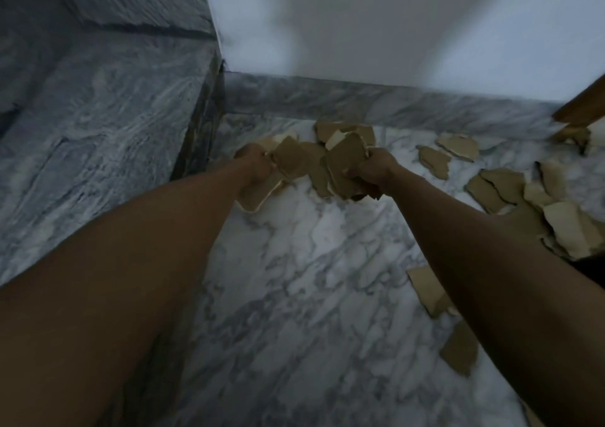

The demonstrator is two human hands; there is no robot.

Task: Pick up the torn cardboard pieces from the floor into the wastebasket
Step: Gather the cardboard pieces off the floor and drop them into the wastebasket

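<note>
Both hands, left hand [253, 161] and right hand [373, 173], clutch cardboard pieces [345, 161] beside the step [108, 99]; light, stiff scraps, probably best pinched at edges.

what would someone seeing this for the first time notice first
Two bare forearms reach down the middle of the view, the left hand and the right hand each gripping a bunch of torn cardboard pieces just above the white marble floor. More brown scraps lie scattered across the floor to the right, and a grey stone step rises on the left. No wastebasket is in view.
</note>
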